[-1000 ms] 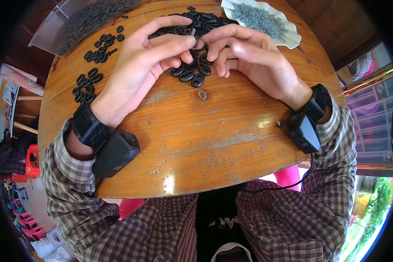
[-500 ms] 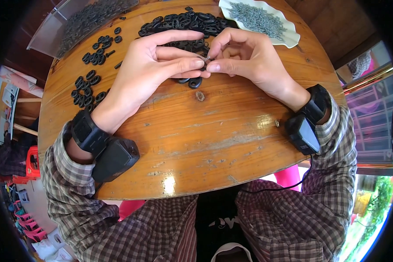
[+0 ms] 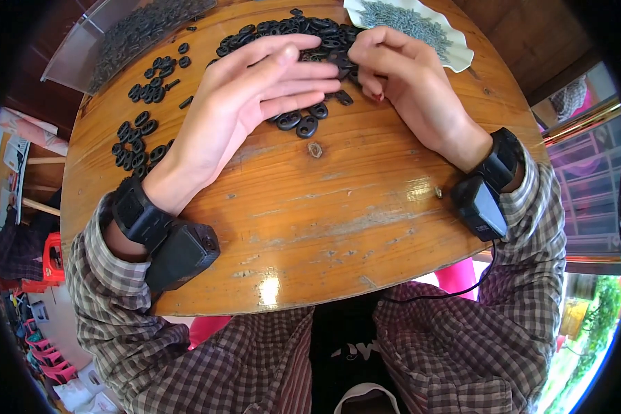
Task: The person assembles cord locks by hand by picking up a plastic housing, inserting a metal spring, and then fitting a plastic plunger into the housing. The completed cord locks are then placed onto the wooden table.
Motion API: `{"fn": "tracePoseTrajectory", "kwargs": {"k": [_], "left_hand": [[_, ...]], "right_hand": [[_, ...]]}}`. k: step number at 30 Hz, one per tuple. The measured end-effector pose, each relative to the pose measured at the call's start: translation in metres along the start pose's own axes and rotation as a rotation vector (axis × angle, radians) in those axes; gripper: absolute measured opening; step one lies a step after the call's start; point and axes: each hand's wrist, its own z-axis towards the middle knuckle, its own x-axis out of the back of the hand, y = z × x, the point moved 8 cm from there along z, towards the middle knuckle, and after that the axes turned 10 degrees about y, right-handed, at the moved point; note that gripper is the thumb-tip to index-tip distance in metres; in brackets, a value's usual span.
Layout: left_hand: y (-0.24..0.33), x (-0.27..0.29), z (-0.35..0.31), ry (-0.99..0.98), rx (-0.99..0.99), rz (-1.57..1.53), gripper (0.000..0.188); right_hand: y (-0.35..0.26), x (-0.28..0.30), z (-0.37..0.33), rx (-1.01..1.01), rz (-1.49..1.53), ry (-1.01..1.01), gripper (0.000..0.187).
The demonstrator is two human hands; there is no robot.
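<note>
My left hand (image 3: 245,93) is over the far middle of the table, its fingers stretched out and apart, thumb raised, with nothing in its grip. My right hand (image 3: 407,83) is just to its right, fingers curled, its fingertips against the pile. Between the two hands a dark plastic piece (image 3: 341,63) is blurred; whether the right fingers grip it is hidden. Behind them lies a heap of black two-hole oval cord locks (image 3: 293,31). Several loose cord locks (image 3: 307,126) lie below the left fingers.
A wavy white dish (image 3: 459,58) of small metal springs (image 3: 403,27) stands at the far right. A clear bin (image 3: 69,58) with black parts is at far left. More black pieces (image 3: 134,145) are scattered along the left of the wooden table (image 3: 310,221).
The hands were pinched together around a small spring and have parted. My left fingers have straightened and opened; my right hand has shifted up and to the right, toward the heap.
</note>
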Motion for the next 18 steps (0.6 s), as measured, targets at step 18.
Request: {"fn": "tracePoseTrajectory", "kwargs": {"k": [18], "left_hand": [[0.023, -0.018, -0.010, -0.177, 0.335, -1.334, 0.074]], "right_hand": [[0.007, 0.021, 0.004, -0.018, 0.084, 0.208, 0.010]]}}
